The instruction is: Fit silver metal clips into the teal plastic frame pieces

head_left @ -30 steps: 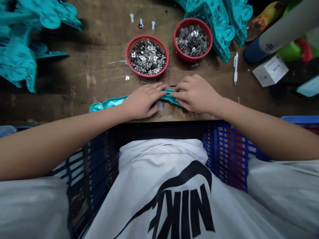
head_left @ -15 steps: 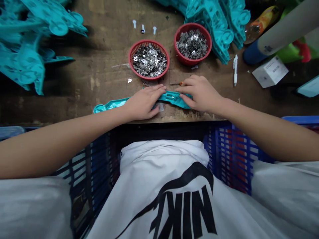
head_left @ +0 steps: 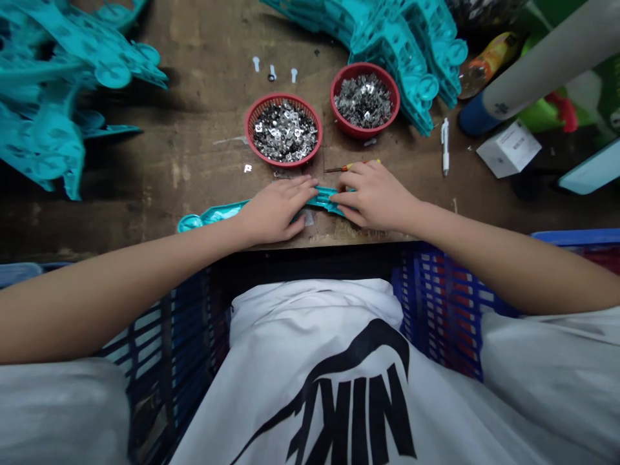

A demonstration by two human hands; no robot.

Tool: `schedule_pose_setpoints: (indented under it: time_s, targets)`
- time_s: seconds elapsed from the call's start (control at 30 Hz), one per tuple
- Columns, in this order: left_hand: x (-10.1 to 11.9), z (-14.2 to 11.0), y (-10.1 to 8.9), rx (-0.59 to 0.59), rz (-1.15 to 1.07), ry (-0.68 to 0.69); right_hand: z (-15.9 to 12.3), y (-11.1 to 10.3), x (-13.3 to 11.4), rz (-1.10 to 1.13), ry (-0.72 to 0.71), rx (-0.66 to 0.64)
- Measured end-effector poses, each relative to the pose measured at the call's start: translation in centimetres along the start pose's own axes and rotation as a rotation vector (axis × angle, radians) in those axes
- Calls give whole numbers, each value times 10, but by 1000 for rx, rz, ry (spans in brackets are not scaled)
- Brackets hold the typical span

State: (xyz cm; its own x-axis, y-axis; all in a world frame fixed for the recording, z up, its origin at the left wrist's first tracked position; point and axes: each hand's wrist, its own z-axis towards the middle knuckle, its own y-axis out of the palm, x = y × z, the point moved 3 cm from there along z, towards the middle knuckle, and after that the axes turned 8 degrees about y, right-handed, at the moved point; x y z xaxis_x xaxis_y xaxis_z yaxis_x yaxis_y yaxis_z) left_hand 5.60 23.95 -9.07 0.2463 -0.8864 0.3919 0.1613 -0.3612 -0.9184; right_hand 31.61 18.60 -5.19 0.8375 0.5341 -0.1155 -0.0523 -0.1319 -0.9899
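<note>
You are grasping a teal plastic strip [head_left: 325, 197] with your left hand [head_left: 274, 210] and right hand [head_left: 375, 197], just beside a small screwdriver [head_left: 346, 168].

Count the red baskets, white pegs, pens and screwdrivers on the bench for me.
Red baskets: 2
Small white pegs: 3
White pen: 1
Orange-handled screwdriver: 1
Total: 7

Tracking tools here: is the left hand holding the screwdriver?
No, the orange-handled screwdriver lies on the wooden bench; the left hand presses a teal plastic strip.
</note>
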Motion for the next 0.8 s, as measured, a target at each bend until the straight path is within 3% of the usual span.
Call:
schedule_pose_setpoints:
  time_s: [0.13, 0.27, 0.33, 0.4, 0.5, 0.57, 0.7, 0.8]
  targets:
    - [14, 8, -10, -43, 64, -39, -4, 1, -6, 33, 22, -27]
    - [37, 10, -31, -146, 142, -88, -6, -3, -12, 74, -54, -58]
    - [50, 7, -53, -92, 223, -80, -7, -12, -9, 129, -82, 23]
    - [61, 1, -82, 62, 302, -66, -9, -24, 0, 205, -67, 148]
    - [67, -8, -120, 263, 318, -23, -11, -34, 16, 303, 62, 337]
    - [62, -11, -133, 301, 311, 18, -14, -33, 24, 370, 200, 424]
    - [38, -8, -129, 218, 411, 80, -13, -19, 40, 558, 502, 449]
    - [22, -4, -118, 133, 467, 112, 5, -16, 60, 621, 651, 418]
